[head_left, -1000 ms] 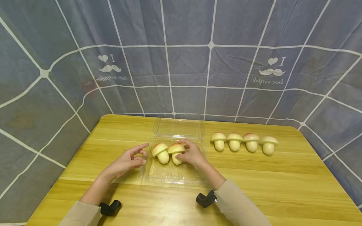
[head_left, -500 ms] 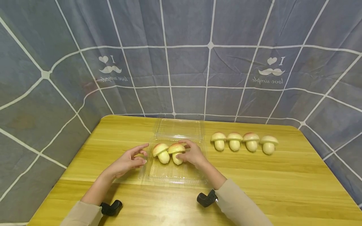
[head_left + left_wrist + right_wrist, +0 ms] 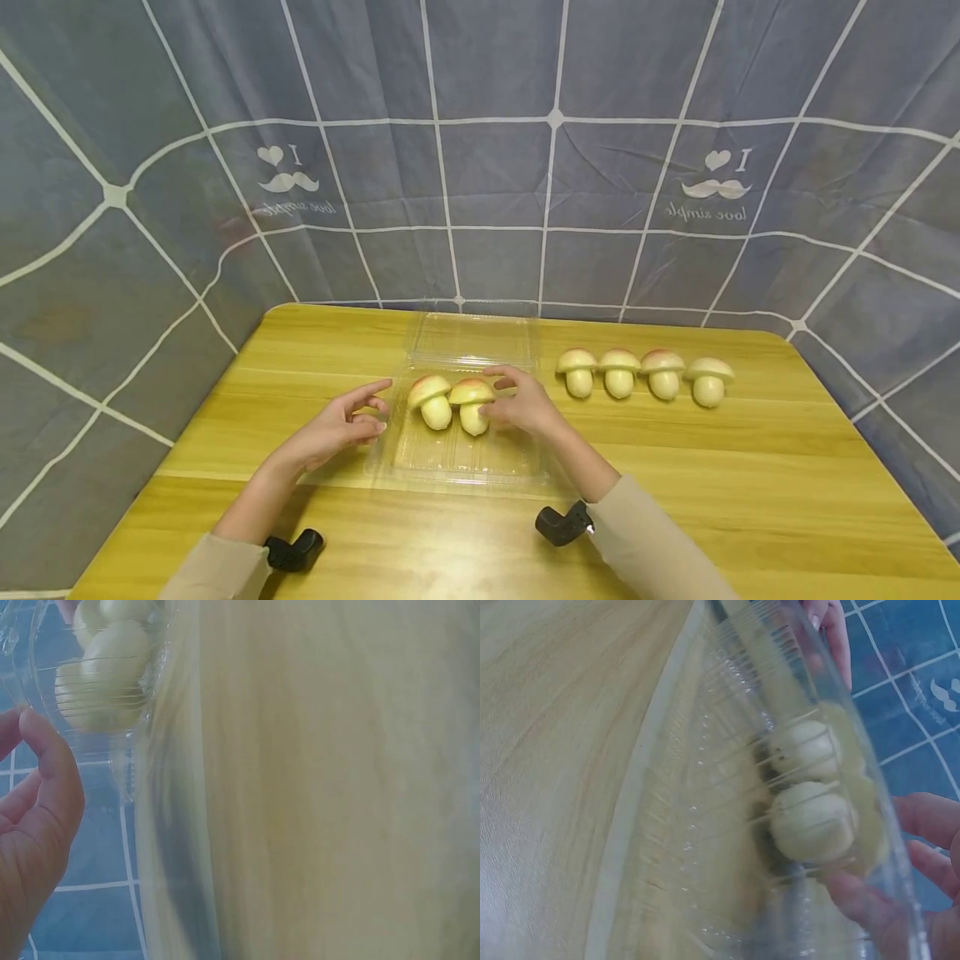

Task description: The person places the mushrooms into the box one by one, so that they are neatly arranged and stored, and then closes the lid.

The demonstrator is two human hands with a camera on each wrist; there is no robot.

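Observation:
Two pale yellow mushrooms with reddish caps lie side by side in a clear plastic clamshell box (image 3: pixel 465 462), whose lid (image 3: pixel 474 337) is folded back. My right hand (image 3: pixel 528 408) reaches over the box's right side, fingers spread and thumb apart, right beside the right mushroom (image 3: pixel 472 412). In the right wrist view the thumb (image 3: pixel 855 896) shows near that stem's end, through the clear wall. The left mushroom (image 3: pixel 432 406) tilts against its neighbour. At the box's left edge, my left hand (image 3: pixel 330 433) is loosely bent with nothing in it, fingertips close to the rim.
Several more such mushrooms (image 3: pixel 619 373) stand in a row on the wooden table (image 3: pixel 712 483), right of the box. A grey checked curtain (image 3: pixel 495 183) hangs behind the table and along its sides. Black wrist cameras (image 3: pixel 564 523) sit under both forearms.
My right hand has drawn slightly to the right, its fingers easing off the right mushroom. Both mushrooms in the box sit a little further right. The left hand stays put.

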